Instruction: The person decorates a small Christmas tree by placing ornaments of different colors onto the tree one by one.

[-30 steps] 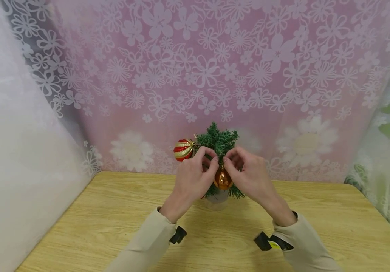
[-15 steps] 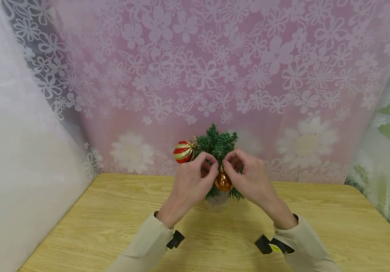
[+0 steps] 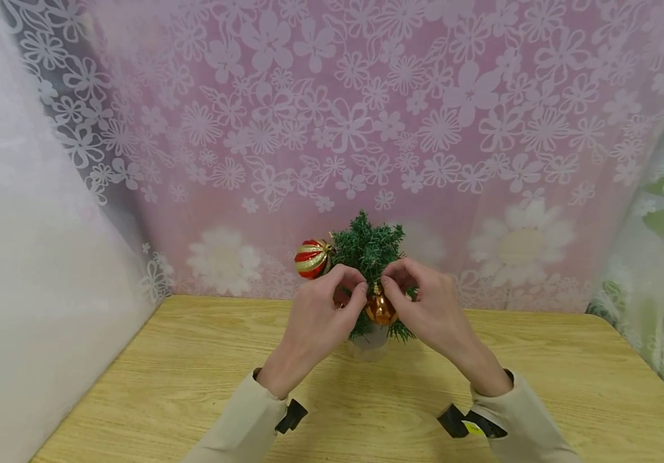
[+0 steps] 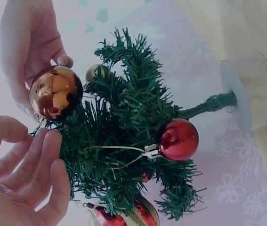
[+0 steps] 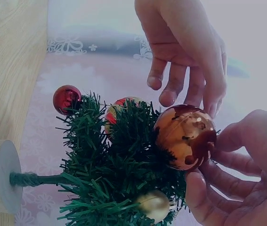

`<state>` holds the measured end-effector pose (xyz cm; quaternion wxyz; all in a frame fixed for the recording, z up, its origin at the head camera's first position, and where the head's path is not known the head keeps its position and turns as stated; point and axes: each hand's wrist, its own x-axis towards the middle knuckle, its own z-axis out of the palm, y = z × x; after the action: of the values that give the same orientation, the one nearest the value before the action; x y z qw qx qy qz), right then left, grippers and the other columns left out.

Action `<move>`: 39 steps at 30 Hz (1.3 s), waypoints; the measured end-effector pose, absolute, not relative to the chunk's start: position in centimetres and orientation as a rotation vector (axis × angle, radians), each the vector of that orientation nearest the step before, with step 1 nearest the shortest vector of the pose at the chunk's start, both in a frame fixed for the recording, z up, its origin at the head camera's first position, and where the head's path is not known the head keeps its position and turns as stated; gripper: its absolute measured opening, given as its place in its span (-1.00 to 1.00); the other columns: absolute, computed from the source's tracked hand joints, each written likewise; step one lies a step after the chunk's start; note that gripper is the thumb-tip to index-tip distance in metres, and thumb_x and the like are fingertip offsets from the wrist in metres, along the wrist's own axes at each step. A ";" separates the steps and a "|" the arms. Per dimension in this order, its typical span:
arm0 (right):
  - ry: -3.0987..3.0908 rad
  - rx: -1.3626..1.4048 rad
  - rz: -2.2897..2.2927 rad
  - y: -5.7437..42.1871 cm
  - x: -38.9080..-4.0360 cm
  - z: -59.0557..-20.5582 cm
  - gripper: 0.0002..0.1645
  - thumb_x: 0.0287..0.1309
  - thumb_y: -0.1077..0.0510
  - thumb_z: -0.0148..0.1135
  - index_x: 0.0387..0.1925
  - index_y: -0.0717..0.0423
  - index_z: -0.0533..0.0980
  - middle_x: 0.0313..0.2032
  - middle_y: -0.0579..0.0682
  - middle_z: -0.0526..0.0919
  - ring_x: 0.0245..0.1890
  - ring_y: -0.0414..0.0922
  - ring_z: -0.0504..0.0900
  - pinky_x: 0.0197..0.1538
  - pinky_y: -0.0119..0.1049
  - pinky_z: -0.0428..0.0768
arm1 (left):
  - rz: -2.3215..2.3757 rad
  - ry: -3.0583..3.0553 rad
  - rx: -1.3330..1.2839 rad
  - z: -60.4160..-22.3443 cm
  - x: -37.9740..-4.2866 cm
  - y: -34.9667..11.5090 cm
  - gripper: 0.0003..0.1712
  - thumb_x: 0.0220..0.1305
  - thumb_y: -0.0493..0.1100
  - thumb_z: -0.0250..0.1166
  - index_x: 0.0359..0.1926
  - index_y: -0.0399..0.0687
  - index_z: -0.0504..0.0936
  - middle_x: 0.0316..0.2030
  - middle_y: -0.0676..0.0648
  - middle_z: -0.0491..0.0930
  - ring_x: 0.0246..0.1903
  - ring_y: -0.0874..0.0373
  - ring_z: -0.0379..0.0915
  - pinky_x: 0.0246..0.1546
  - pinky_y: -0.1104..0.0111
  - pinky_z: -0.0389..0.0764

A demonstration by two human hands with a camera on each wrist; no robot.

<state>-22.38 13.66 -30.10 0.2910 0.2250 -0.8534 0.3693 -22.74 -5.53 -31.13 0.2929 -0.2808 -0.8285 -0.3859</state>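
A small artificial Christmas tree point(image 3: 367, 241) stands before me on a pale base point(image 4: 253, 89). A shiny copper Christmas ball point(image 3: 381, 310) hangs at its front. My right hand point(image 3: 430, 299) holds the ball near its cap, fingers and thumb around that end in the right wrist view. My left hand point(image 3: 320, 312) is just left of it, thumb and forefinger tips close together; whether a thread lies between them cannot be seen. A red-and-gold striped ball point(image 3: 313, 258) hangs on the left side. A smaller red ball point(image 4: 179, 140) and a gold ball point(image 5: 153, 205) show in the wrist views.
The tree stands on a wood-grain table point(image 3: 193, 373), near its back edge. Behind it hangs a pink flowered curtain point(image 3: 332, 128), and a white sheet point(image 3: 36, 225) borders the left side. Both sleeves carry black wrist devices point(image 3: 453, 421).
My left hand has drawn slightly left and down, widening the gap between my hands. My right hand stays by the copper ball, which has barely moved.
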 end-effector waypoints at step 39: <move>-2.212 0.707 0.728 18.8 -19.7 -33.2 -0.60 0.05 0.32 0.50 -0.03 0.03 0.67 -0.15 -0.08 0.74 -0.20 -0.23 0.64 -0.34 -0.49 0.61 | -0.660 -2.077 -0.783 -36.3 -20.8 -10.7 -0.65 0.32 -0.11 0.37 0.12 0.10 0.72 0.06 0.06 0.73 0.06 0.10 0.64 -0.08 0.13 0.58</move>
<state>-19.67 18.80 -33.25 0.3468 0.2726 -0.8525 0.2807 -20.76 -10.72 -36.29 0.4011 -0.3098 -0.8216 -0.2611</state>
